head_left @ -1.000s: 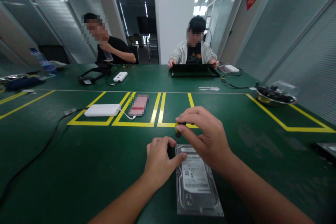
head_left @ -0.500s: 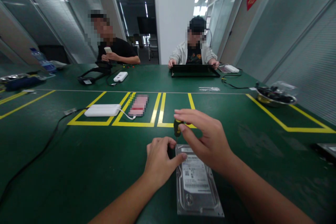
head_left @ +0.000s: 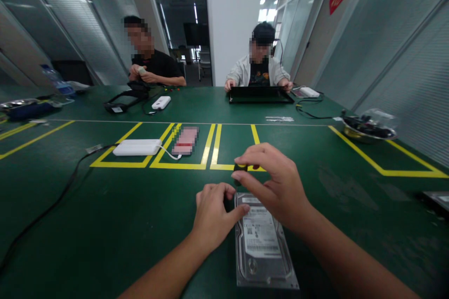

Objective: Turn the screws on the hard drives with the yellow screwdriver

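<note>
A silver hard drive [head_left: 263, 238] with a white label lies on the green table, its long side pointing away from me. My left hand [head_left: 214, 212] rests at its far left corner, thumb on the drive's top and curled fingers beside the edge, near the screwdriver's tip. Above that corner, my right hand [head_left: 271, 180] pinches the dark handle of a small upright screwdriver [head_left: 240, 168] between thumb and fingers. Part of the handle is hidden by the fingers. Whether the left fingers touch the shaft is too small to tell.
Beyond the yellow tape are a white power bank [head_left: 137, 147] and a cabled pink phone [head_left: 185, 141]. A metal bowl [head_left: 368, 131] of dark parts stands at right. Another drive [head_left: 438, 198] lies at the right edge. Two people sit opposite, one holding a black panel [head_left: 261, 95].
My right thumb and fingers have closed round the screwdriver handle from a looser hold. My left hand and the drive have not moved. The left person's hands have shifted.
</note>
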### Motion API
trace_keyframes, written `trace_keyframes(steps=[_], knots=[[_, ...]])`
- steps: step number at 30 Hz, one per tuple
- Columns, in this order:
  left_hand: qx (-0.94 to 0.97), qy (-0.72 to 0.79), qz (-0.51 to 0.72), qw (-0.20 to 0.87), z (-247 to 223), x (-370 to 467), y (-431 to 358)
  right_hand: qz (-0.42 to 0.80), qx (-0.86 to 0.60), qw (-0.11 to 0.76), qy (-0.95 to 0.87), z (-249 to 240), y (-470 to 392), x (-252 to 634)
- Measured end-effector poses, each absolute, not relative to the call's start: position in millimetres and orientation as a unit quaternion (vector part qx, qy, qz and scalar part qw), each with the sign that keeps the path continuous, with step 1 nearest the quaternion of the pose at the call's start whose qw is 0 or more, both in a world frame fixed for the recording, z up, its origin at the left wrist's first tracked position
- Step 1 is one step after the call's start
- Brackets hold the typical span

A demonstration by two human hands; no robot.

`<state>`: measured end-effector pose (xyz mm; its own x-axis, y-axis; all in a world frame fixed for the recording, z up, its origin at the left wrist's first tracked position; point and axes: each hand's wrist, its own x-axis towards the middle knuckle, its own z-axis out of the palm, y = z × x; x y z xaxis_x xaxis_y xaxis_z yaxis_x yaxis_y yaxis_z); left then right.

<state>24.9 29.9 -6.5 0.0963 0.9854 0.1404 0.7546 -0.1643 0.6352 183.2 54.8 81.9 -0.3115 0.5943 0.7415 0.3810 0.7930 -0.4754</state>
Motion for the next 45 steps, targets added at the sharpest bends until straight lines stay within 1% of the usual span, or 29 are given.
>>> trace_keyframes(steps=[5, 14, 20, 24, 29, 33, 38, 42, 45], knots=[[0.710, 0.613, 0.277, 0.206, -6.5, 25.1, 30.3, 0.117, -0.285, 0.499, -0.810, 81.5, 55.1, 182.4], [0.710, 0.611, 0.286, 0.202, -8.2, 24.4, 30.3, 0.107, -0.306, 0.519, -0.791, 83.8, 54.8, 183.1], [0.711, 0.604, 0.293, 0.210, -7.0, 23.6, 28.9, 0.104, -0.297, 0.499, -0.807, 83.7, 54.4, 183.3], [0.711, 0.604, 0.289, 0.213, -6.4, 24.3, 29.9, 0.090, -0.322, 0.512, -0.791, 80.8, 54.1, 182.4], [0.709, 0.605, 0.297, 0.207, -9.3, 24.7, 31.2, 0.096, -0.287, 0.505, -0.808, 79.7, 54.4, 181.2], [0.709, 0.606, 0.294, 0.210, -10.1, 24.7, 31.1, 0.083, -0.304, 0.520, -0.794, 80.9, 54.8, 180.6], [0.709, 0.603, 0.297, 0.213, -9.3, 25.2, 30.1, 0.075, -0.295, 0.512, -0.804, 81.7, 54.7, 180.9], [0.711, 0.601, 0.298, 0.212, -9.4, 24.8, 30.2, 0.067, -0.318, 0.522, -0.789, 81.0, 54.9, 179.7], [0.711, 0.602, 0.299, 0.209, -9.2, 24.1, 30.7, 0.066, -0.302, 0.522, -0.795, 80.4, 54.9, 179.2]])
